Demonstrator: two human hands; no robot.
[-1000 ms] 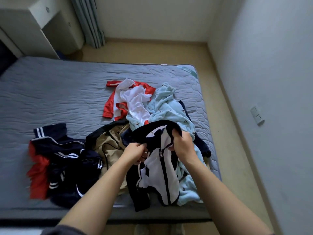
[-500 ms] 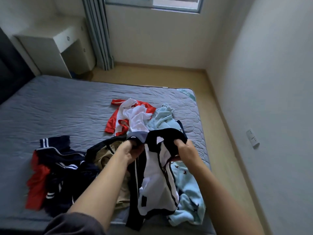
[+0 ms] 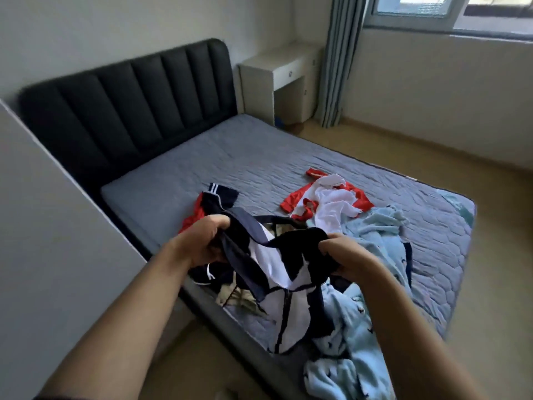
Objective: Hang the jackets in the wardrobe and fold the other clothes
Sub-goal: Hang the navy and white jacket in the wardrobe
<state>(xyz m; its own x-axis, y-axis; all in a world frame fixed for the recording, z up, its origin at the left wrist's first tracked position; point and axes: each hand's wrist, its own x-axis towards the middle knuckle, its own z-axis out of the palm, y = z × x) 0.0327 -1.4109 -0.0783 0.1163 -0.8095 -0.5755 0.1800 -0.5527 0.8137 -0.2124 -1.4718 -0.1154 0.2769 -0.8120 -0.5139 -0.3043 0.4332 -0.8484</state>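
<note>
A navy and white jacket (image 3: 284, 287) hangs lifted above the bed's near edge. My left hand (image 3: 206, 241) grips one side of its collar and my right hand (image 3: 344, 256) grips the other side. Beneath it lie a tan garment (image 3: 239, 298) and a light blue fleece (image 3: 366, 301) with small dark prints, which trails off the mattress. A red and white shirt (image 3: 328, 202) lies farther back on the grey mattress (image 3: 230, 157). A navy and red striped garment (image 3: 215, 202) is partly hidden behind my left hand.
A black padded headboard (image 3: 129, 99) stands at the left rear. A white panel (image 3: 43, 226) rises close on my left. A white bedside desk (image 3: 285, 79), grey curtain (image 3: 337, 62) and window (image 3: 450, 10) are at the back. Tan floor (image 3: 490, 255) runs along the bed's right side.
My view has swung left and up, bringing the headboard and white panel into sight. Both hands have lifted the jacket higher and spread its collar wider apart.
</note>
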